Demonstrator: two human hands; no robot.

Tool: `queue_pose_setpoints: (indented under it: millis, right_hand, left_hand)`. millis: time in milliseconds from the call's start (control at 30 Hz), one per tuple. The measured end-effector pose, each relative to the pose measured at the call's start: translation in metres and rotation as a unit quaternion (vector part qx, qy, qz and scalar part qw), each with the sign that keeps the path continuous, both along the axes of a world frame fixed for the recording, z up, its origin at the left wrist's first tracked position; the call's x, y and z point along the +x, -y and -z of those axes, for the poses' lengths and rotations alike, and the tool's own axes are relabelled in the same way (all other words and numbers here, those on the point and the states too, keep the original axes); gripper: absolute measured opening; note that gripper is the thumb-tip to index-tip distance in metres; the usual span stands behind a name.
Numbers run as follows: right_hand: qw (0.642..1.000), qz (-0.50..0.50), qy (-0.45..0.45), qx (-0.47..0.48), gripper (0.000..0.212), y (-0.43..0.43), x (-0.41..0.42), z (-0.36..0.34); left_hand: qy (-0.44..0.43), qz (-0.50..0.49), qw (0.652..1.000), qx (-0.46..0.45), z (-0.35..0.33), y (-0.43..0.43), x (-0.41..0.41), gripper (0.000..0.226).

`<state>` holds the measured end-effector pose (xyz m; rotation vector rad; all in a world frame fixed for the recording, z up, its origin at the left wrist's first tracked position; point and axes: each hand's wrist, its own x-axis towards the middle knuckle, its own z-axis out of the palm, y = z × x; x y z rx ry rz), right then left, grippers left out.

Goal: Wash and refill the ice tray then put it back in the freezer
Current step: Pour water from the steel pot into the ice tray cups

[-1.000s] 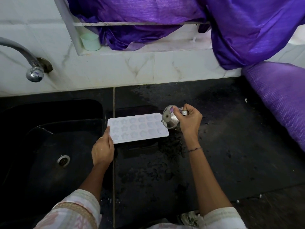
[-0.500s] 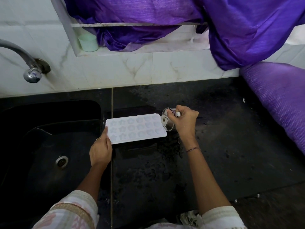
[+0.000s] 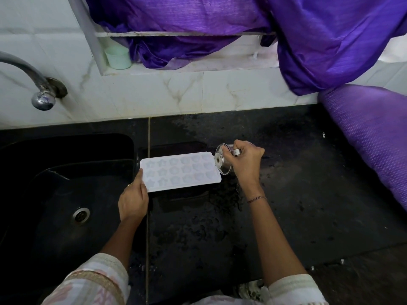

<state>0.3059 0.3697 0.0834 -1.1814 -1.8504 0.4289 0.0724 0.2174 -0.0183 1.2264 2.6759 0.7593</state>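
Note:
A white ice tray (image 3: 179, 170) with star and flower moulds lies flat on the black counter (image 3: 297, 194), just right of the sink. My left hand (image 3: 133, 200) holds its left end, thumb on the rim. My right hand (image 3: 245, 161) grips the handle of a small steel cup (image 3: 222, 161), which is tipped on its side with its mouth over the tray's right edge.
The black sink (image 3: 55, 194) with its drain (image 3: 81, 214) sits at the left under a chrome tap (image 3: 41, 100). Purple cloth (image 3: 352, 51) drapes the back ledge and a purple-covered bulk (image 3: 374, 137) stands at the right. A pale green cup (image 3: 117, 57) is on the ledge. The counter is wet.
My right hand has tipped the steel cup further, from nearly upright to lying sideways at the tray's right edge. The left hand and the tray have stayed put.

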Motion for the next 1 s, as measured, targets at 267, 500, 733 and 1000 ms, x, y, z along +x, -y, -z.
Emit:
queue_pose_setpoints:
  millis: [267, 500, 733, 1000]
  right_hand:
    - [0.985, 0.001, -0.159, -0.072, 0.055, 0.003, 0.002, 0.0]
    - [0.94, 0.028, -0.287, -0.183, 0.054, 0.013, 0.002, -0.002]
    - [0.896, 0.003, -0.362, -0.257, 0.052, 0.03, -0.018, -0.003]
    - [0.868, -0.046, -0.403, -0.287, 0.051, 0.053, -0.05, -0.01]
  left_hand:
    - [0.004, -0.001, 1.0, 0.006, -0.001, 0.0, 0.001, 0.045]
    - [0.013, 0.009, 1.0, 0.021, -0.004, 0.002, 0.003, 0.046]
    - [0.018, 0.023, 1.0, -0.006, -0.014, 0.006, 0.0, 0.046]
    - [0.019, -0.021, 0.998, 0.059, -0.034, 0.01, 0.007, 0.043]
